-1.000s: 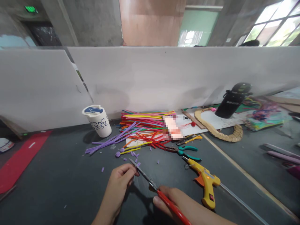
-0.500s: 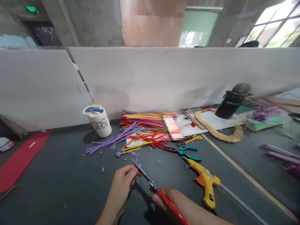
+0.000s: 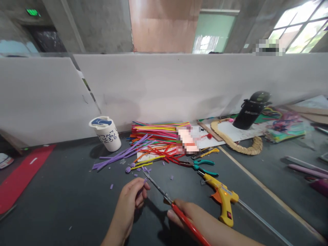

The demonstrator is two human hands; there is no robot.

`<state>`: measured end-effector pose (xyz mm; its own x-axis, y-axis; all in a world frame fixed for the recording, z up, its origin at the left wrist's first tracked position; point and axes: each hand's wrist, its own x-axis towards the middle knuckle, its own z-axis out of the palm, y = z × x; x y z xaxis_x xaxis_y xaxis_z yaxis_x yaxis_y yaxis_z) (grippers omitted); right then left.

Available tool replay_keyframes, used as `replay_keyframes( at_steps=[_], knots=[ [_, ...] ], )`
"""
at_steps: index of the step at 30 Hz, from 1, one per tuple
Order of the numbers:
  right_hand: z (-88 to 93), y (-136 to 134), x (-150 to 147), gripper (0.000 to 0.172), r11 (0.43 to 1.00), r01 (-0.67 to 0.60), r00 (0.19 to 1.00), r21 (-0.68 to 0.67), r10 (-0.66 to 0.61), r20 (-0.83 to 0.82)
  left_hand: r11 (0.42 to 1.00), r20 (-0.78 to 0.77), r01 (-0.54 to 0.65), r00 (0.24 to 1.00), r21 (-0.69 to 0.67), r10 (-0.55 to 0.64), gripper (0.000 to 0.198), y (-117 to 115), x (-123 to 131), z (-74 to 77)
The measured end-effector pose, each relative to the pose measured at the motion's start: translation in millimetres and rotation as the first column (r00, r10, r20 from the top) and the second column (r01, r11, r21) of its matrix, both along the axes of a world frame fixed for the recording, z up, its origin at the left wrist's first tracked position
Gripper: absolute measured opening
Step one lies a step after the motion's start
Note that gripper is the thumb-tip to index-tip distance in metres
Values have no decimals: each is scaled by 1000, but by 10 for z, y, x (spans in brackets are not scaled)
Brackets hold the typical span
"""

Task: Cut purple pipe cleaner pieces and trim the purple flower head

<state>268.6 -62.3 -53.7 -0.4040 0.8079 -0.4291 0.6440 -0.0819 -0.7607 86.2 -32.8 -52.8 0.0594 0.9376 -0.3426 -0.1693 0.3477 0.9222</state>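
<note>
Head view, lower centre: left hand [image 3: 130, 198] closed in a pinch on a short purple strip [image 3: 145, 180]; right hand [image 3: 192, 211] wrapped around red-handled scissors [image 3: 176, 210]. Scissors point upper left, tip just beside the left fingertips; purple offcuts [image 3: 147, 169] lie on the counter [image 3: 84, 198] beyond.

Smooth metal scissor blades [image 3: 156, 185], glossy red handles [image 3: 189, 224], probably plastic
</note>
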Motion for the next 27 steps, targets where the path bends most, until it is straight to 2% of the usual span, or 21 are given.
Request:
replay_keyframes(
  at_steps=[5, 10, 17, 27],
  knots=[
    [7, 0, 37, 34, 998, -49, 995, 40, 45, 89, 999, -67, -27, 997, 26, 29, 20, 8, -21, 84],
    [-31, -4, 2, 30, 998, -19, 998, 61, 16, 53, 1000, -183, 18, 983, 5, -17, 22, 6, -16, 99],
    [24, 13, 4, 30, 999, 2, 999, 33, -3, 44, 999, -123, 28, 992, 19, -25, 24, 13, -61, 46],
    [118, -5, -15, 29, 998, -55, 998, -28, 56, 37, 999, -214, 1, 977, 40, 8, 25, -4, -63, 72]
  ],
)
